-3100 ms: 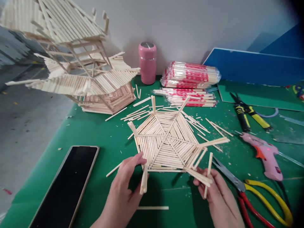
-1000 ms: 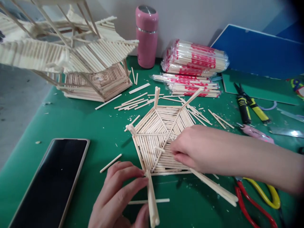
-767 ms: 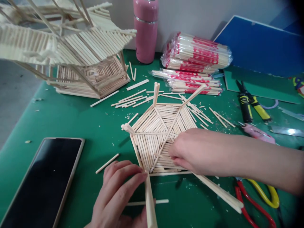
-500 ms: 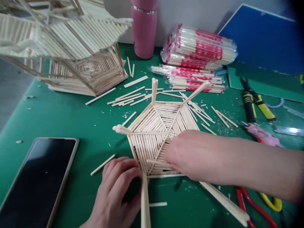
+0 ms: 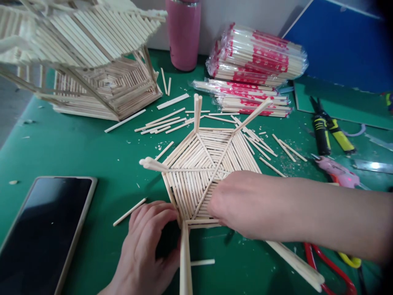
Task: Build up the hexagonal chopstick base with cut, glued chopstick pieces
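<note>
A hexagonal base of wooden sticks (image 5: 190, 180) lies on the green table, with bundled sticks standing out at its corners. The fingers of my left hand (image 5: 150, 241) curl against its near-left corner, beside a corner post (image 5: 185, 258), with the thumb low behind that post. My right hand (image 5: 236, 203) is closed over the near side of the base. From under its fingers, a short wooden stick (image 5: 201, 221) runs left along the near edge; the fingertips themselves are hidden.
A larger stick model (image 5: 86, 41) stands back left, near a pink bottle (image 5: 184, 37) and wrapped chopstick packs (image 5: 254, 57). A phone (image 5: 46, 229) lies left. Pliers (image 5: 331, 127), a pink glue gun (image 5: 337, 170) and red handles (image 5: 334, 270) are right. Loose sticks (image 5: 162, 123) lie behind the base.
The short stick, which lay slanted across the base's near section, now lies along the near edge under my right hand. My left hand stays at the corner. The whole view has shifted slightly.
</note>
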`<act>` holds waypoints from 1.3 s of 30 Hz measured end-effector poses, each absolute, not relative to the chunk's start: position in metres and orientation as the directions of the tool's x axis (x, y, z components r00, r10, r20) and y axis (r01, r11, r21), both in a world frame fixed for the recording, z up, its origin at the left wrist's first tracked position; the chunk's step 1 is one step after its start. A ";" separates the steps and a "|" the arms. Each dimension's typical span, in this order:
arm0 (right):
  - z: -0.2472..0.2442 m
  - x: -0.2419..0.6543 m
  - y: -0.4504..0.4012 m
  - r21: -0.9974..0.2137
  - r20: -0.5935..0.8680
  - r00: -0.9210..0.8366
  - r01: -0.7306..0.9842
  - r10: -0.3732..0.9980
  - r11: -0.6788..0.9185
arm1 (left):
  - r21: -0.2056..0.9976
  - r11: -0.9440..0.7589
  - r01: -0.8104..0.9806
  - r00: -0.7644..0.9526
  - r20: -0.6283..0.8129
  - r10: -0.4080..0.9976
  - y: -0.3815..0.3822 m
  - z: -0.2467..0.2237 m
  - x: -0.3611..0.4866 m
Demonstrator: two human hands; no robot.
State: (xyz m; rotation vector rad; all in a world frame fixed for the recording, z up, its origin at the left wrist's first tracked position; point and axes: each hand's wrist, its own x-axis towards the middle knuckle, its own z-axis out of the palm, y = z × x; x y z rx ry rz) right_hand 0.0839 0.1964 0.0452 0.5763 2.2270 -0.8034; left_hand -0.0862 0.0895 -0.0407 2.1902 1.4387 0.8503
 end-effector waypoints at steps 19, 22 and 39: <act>0.048 0.083 0.193 -0.386 -0.727 -0.662 0.615 0.184 0.688 | 0.515 -0.483 0.709 0.378 0.301 0.876 0.092 -0.045 -0.087; 0.045 0.084 0.194 -0.386 -0.731 -0.658 0.616 0.180 0.686 | 0.514 -0.488 0.705 0.389 0.296 0.873 0.092 -0.044 -0.087; 0.044 0.081 0.193 -0.354 -0.751 -0.636 0.616 0.179 0.704 | 0.602 -0.433 0.671 0.357 0.250 0.900 0.089 -0.040 -0.085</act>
